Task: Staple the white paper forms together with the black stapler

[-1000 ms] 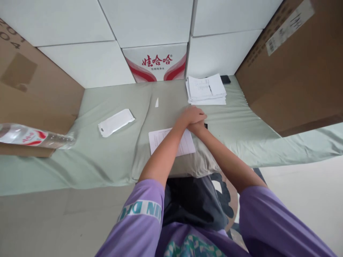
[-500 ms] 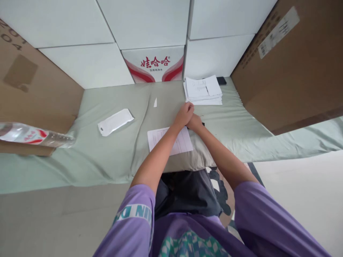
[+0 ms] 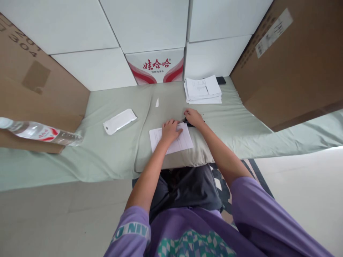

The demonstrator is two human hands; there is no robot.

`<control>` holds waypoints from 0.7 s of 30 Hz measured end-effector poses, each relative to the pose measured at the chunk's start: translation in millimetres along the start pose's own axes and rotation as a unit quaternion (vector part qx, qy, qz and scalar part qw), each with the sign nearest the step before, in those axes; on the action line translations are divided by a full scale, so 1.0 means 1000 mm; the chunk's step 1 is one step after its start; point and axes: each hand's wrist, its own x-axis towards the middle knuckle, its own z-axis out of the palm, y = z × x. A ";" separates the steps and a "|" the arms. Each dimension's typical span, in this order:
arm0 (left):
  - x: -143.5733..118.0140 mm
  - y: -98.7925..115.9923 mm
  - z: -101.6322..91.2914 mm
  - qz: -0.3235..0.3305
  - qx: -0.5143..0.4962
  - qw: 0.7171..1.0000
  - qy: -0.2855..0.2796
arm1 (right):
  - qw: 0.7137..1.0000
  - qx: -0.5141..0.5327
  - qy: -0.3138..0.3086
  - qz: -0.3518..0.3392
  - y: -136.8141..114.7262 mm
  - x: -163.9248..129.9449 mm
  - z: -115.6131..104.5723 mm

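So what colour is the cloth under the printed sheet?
Pale green cloth, clearest in the head view.

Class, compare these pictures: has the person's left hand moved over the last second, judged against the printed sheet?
Yes. The left hand has drawn back toward the person, off the right hand, and now rests flat on the printed sheet.

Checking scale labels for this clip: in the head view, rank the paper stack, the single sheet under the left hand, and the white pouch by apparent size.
1. Single sheet, partly covered by the left hand.
2. Paper stack, about alike; it lies farther off, so unsure.
3. White pouch, smallest.
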 end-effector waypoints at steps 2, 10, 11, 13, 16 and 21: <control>-0.001 -0.001 0.000 -0.006 -0.002 1.000 0.001 | 1.000 0.006 0.002 0.001 0.002 0.001 0.001; -0.002 -0.008 0.001 -0.026 -0.011 1.000 -0.005 | 1.000 0.019 0.017 0.007 0.007 0.005 0.005; -0.003 -0.009 0.001 -0.030 -0.013 0.999 -0.005 | 1.000 0.021 0.018 0.008 0.007 0.006 0.005; -0.005 -0.011 0.000 -0.036 -0.021 0.999 -0.004 | 0.999 0.023 0.020 0.009 0.008 0.006 0.006; -0.010 -0.015 -0.004 -0.045 -0.043 0.998 0.002 | 0.999 0.020 0.024 0.014 0.006 0.004 0.006; -0.024 -0.020 -0.019 -0.036 -0.109 0.993 0.033 | 0.999 0.007 0.044 0.005 0.003 -0.002 0.007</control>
